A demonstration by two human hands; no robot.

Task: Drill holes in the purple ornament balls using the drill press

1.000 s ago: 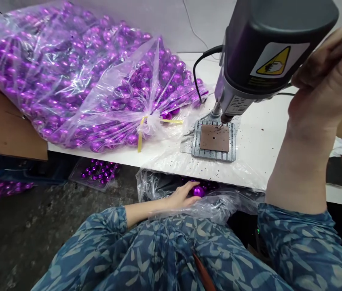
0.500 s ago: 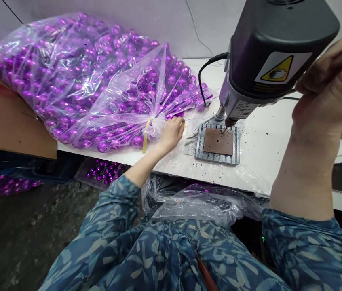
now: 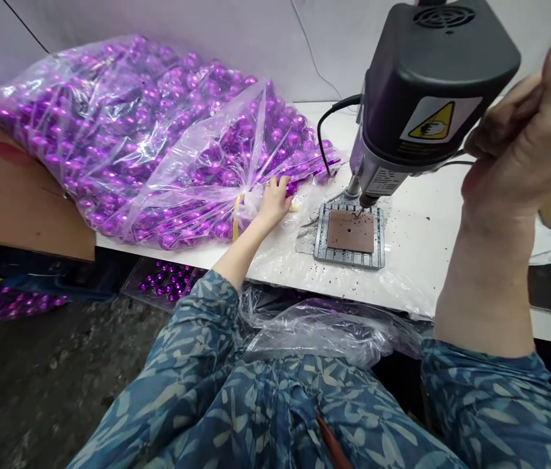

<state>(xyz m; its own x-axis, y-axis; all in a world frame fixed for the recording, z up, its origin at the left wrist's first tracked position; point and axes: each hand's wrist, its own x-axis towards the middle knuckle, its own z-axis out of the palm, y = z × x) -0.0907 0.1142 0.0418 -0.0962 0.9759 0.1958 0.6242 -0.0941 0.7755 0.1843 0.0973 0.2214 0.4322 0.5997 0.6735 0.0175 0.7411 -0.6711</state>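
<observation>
My left hand (image 3: pixel 274 200) reaches across the white table (image 3: pixel 422 251) to the tied mouth of a big clear bag of purple balls (image 3: pixel 124 137). Its fingers curl on a loose purple ball (image 3: pixel 289 187) there. My right hand (image 3: pixel 524 140) is raised at the right beside the grey drill press head (image 3: pixel 426 85), its fingers closed on the lever, which is mostly hidden. Below the drill tip lies a brown pad (image 3: pixel 351 231) on a grey ribbed base plate (image 3: pixel 321 238), with nothing on it.
An open clear bag (image 3: pixel 329 329) lies on my lap under the table edge. A cardboard box (image 3: pixel 12 195) sits at the left. A clear tray of purple balls (image 3: pixel 165 280) and more balls (image 3: pixel 6 306) lie on the floor. Dark chips speckle the table.
My left hand rose from the lap bag, where it touched a purple ball, up onto the table and on to the balls at the big bag's mouth. My right hand stayed raised.
</observation>
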